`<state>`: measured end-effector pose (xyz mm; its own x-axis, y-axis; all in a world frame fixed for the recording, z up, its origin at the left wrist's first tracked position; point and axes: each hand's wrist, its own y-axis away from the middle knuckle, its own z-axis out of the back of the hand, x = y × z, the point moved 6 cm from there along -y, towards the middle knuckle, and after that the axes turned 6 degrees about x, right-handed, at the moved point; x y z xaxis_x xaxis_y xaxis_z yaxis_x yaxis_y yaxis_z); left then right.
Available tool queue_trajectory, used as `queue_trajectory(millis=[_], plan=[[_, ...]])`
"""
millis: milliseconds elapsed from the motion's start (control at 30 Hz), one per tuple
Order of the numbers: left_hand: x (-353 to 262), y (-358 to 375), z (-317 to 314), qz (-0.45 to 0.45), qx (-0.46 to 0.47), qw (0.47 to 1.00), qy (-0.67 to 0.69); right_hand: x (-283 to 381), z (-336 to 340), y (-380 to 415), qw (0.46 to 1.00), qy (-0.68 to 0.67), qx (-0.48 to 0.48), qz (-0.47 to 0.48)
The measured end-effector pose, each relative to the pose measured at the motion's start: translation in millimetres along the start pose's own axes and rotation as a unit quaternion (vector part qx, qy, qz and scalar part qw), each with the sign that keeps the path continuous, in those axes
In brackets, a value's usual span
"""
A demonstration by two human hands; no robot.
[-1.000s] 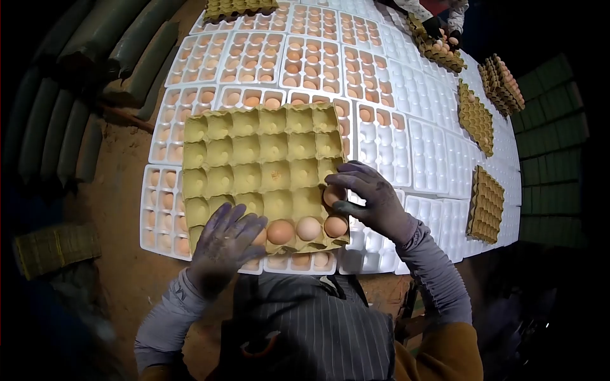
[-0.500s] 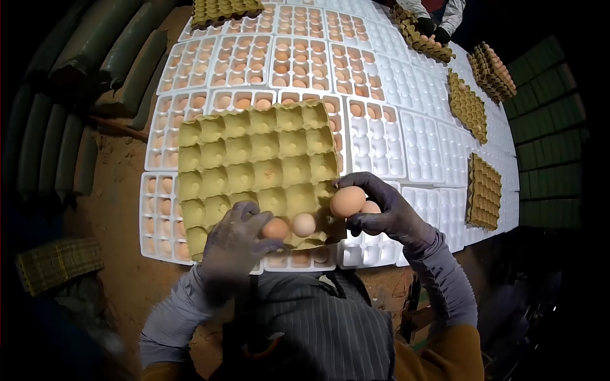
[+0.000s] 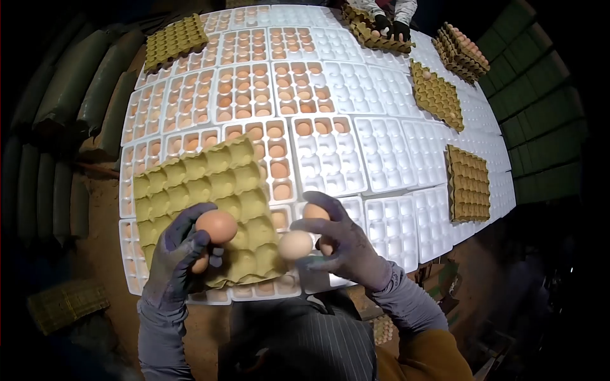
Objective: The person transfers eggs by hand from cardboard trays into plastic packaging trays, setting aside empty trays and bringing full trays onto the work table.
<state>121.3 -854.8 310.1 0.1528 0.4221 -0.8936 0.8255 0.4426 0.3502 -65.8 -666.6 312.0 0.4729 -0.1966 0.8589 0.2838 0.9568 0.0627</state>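
My gloved left hand point(image 3: 170, 257) is closed around a brown egg point(image 3: 216, 227), and part of a second egg point(image 3: 200, 263) shows lower in its grip. Between the fingers of my gloved right hand point(image 3: 356, 249) are several eggs: a pale one point(image 3: 295, 244) at the fingertips, a browner one point(image 3: 316, 212) above it and another partly hidden behind. Under my left hand lies a yellowish pulp egg tray point(image 3: 203, 184), its visible cups bare, resting on egg-filled white trays. My right hand hovers just right of it, over white trays.
Front right, a white tray point(image 3: 327, 159) has eggs only in its back row. Brown pulp trays point(image 3: 469, 184) lie to the right, with a stacked pile point(image 3: 462, 52) behind. Across the table, another person's gloved hands point(image 3: 392, 29) work at a pulp tray. Sacks point(image 3: 70, 95) stand left.
The two eggs in the pulp tray have left it. My left hand has risen with eggs in it, and my right hand now also holds a pale egg. The view has shifted.
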Motion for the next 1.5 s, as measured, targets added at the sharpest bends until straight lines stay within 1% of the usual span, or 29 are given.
queue_trajectory(millis=[67,133,167,233,300,433,467,533,567,600,700,733,800,833,933,1000,1067,1100,1133,1200,1233,1267,1300,1333,1367,1400,1433,1467,1500], plan=[[-30.0,-49.3,-51.9,-0.007,-0.003,0.982,-0.189,-76.1,41.0,6.8,0.992,0.080,-0.096,0.018],[-24.3,-121.0,-96.6,-0.081,0.045,0.930,-0.355,-142.5,82.6,-0.1,0.979,0.050,-0.162,-0.112],[-12.5,-159.2,-113.8,-0.103,0.050,0.905,-0.410,-163.1,99.5,-11.4,0.972,0.104,-0.180,-0.109],[17.3,-229.2,-137.5,-0.050,0.012,0.817,-0.574,-210.0,119.1,-40.5,0.942,0.257,-0.207,-0.059],[55.7,-282.8,-140.6,0.040,0.009,0.765,-0.643,-244.4,125.0,-73.5,0.923,0.331,-0.186,-0.067],[103.5,-312.4,-124.9,0.100,-0.030,0.739,-0.666,-266.6,121.0,-103.8,0.936,0.321,-0.137,-0.035],[102.6,-309.3,-127.5,0.109,-0.034,0.737,-0.666,-257.2,114.6,-108.9,0.951,0.260,-0.160,0.038],[97.9,-299.7,-132.6,0.053,-0.088,0.841,-0.531,-248.0,95.2,-122.2,0.969,0.213,-0.117,0.037],[103.9,-301.7,-134.1,-0.057,-0.105,0.890,-0.439,-245.4,85.6,-129.0,0.968,0.220,-0.115,0.048],[119.1,-303.1,-133.9,-0.070,-0.154,0.896,-0.410,-247.1,80.9,-133.8,0.978,0.186,-0.079,0.042],[145.1,-303.5,-147.4,0.019,-0.165,0.790,-0.590,-240.8,88.2,-120.2,0.959,0.202,-0.186,0.072],[148.4,-304.0,-148.7,0.021,-0.172,0.789,-0.589,-237.9,93.0,-109.3,0.952,0.193,-0.226,0.076],[151.2,-298.2,-145.2,0.076,-0.221,0.744,-0.626,-246.4,81.0,-93.8,0.949,0.222,-0.212,0.074],[137.7,-289.7,-151.5,0.060,-0.207,0.773,-0.596,-252.9,75.1,-89.9,0.943,0.256,-0.195,0.080],[66.8,-214.1,-183.5,-0.115,-0.174,0.827,-0.523,-232.1,73.3,-71.8,0.927,0.287,-0.212,0.117],[3.3,-133.5,-180.5,-0.189,-0.168,0.803,-0.540,-210.0,80.7,-65.1,0.965,0.150,-0.196,0.089],[-34.9,-58.1,-118.7,-0.225,-0.251,0.770,-0.541,-164.1,74.7,-53.4,0.986,0.028,-0.152,0.060],[-43.1,-20.9,-75.1,-0.190,-0.348,0.772,-0.496,-146.8,54.3,-51.3,0.989,0.007,-0.124,0.083],[-41.1,12.6,-24.0,-0.156,-0.406,0.714,-0.548,-128.7,32.9,-48.5,0.990,-0.009,-0.096,0.102],[4.5,66.4,90.5,0.050,-0.504,0.601,-0.618,-90.3,-20.2,-49.1,0.999,-0.011,-0.026,0.041],[37.9,82.4,141.0,0.144,-0.489,0.633,-0.582,-86.4,-53.4,-54.1,0.999,-0.032,0.011,0.022],[83.9,89.1,203.1,0.090,-0.335,0.723,-0.597,-85.4,-84.8,-57.2,0.998,-0.051,0.044,-0.002],[56.2,80.9,150.5,0.165,-0.329,0.845,-0.389,-68.6,-103.3,-47.3,0.999,-0.033,0.002,-0.033],[51.1,82.3,135.4,0.090,-0.344,0.857,-0.374,-55.7,-110.6,-39.6,0.996,-0.007,-0.054,-0.071],[46.4,85.3,128.4,0.008,-0.367,0.828,-0.423,-39.5,-104.3,-37.1,0.991,-0.114,-0.072,-0.025],[52.4,90.3,137.2,-0.039,-0.402,0.827,-0.392,-25.8,-89.4,-30.3,0.973,-0.210,-0.092,0.029],[45.4,91.5,128.6,-0.093,-0.381,0.842,-0.370,-21.9,-74.5,-21.1,0.967,-0.237,-0.089,0.011],[34.9,85.2,91.7,-0.071,-0.354,0.883,-0.301,-22.5,-62.8,-11.4,0.959,-0.271,-0.081,-0.001],[23.9,80.3,53.2,-0.044,-0.330,0.914,-0.231,-32.2,-47.2,0.4,0.955,-0.264,-0.132,0.006]])
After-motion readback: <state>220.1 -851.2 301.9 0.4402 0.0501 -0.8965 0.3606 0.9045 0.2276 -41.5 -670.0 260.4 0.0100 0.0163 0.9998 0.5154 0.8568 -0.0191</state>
